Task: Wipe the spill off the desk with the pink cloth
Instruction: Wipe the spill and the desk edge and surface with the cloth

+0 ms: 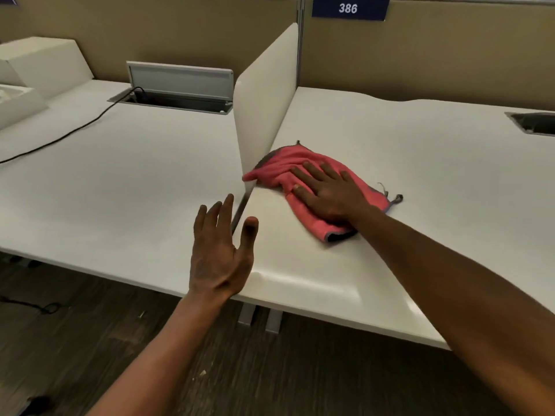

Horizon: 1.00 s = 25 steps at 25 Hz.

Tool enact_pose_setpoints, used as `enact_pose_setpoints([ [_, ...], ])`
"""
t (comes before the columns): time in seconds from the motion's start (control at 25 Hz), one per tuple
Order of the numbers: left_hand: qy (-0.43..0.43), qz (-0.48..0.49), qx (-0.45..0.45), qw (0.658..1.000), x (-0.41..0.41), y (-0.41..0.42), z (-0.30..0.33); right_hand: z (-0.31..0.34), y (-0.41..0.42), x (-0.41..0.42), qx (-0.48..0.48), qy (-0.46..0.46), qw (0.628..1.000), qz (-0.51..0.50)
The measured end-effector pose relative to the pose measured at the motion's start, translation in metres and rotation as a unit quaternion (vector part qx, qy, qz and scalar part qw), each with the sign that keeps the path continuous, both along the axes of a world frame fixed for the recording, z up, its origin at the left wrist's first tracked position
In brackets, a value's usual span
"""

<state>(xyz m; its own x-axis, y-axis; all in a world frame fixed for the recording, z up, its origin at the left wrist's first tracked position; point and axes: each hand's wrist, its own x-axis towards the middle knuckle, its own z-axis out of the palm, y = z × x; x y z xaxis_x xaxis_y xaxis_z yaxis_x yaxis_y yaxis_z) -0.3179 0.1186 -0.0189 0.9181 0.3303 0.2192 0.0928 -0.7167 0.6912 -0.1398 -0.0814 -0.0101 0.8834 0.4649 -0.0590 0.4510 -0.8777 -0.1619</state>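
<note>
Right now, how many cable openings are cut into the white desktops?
2. One with a raised grey lid on the left desk, black cable entering; one at the right edge, partly cropped. Others may lie outside view.

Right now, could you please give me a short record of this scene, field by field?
setting: white desk split by an upright white divider panel
cloth: pink cloth, crumpled, flat on the desk right of the divider, its left end at the panel's base
right hand: right hand pressed palm-down on the cloth, fingers spread, no closed grip
left hand: left hand open, empty, at the desk's near edge
spill: none discernible on the desk
sign: blue plate reading 386 on the back partition
</note>
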Motion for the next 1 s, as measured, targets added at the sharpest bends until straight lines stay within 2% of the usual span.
enact_pose_setpoints([
  [0.16,0.015,-0.017,-0.022,0.999,0.001,-0.001,0.000,-0.002,-0.179,-0.004,-0.035,-0.031,0.980,-0.194],
  [0.24,0.011,-0.023,-0.019,0.999,0.002,0.001,-0.001,0.001,-0.231,-0.029,-0.033,-0.025,0.966,-0.256],
  [0.36,0.001,-0.029,-0.004,1.000,0.003,0.003,-0.004,0.006,-0.239,-0.092,-0.029,-0.003,0.973,-0.230],
  [0.52,0.014,-0.039,0.024,0.999,0.002,0.002,-0.008,0.001,-0.238,-0.226,-0.030,-0.009,0.989,-0.144],
  [0.6,0.010,-0.044,0.032,0.998,0.003,0.002,-0.011,0.004,-0.246,-0.242,-0.034,0.011,0.989,-0.145],
  [0.68,0.010,-0.050,0.041,0.998,0.006,0.002,-0.012,0.003,-0.252,-0.212,-0.040,0.030,0.987,-0.155],
  [0.84,0.017,-0.052,0.051,0.997,0.007,0.003,-0.010,0.002,-0.248,-0.085,-0.045,-0.015,0.972,-0.228],
  [0.92,0.032,-0.053,0.048,0.997,0.007,0.001,-0.008,0.007,-0.219,-0.036,-0.025,0.009,0.963,-0.267],
  [1.0,0.050,-0.055,0.061,0.995,0.009,0.001,-0.008,0.005,-0.168,-0.025,-0.012,0.023,0.970,-0.240],
])
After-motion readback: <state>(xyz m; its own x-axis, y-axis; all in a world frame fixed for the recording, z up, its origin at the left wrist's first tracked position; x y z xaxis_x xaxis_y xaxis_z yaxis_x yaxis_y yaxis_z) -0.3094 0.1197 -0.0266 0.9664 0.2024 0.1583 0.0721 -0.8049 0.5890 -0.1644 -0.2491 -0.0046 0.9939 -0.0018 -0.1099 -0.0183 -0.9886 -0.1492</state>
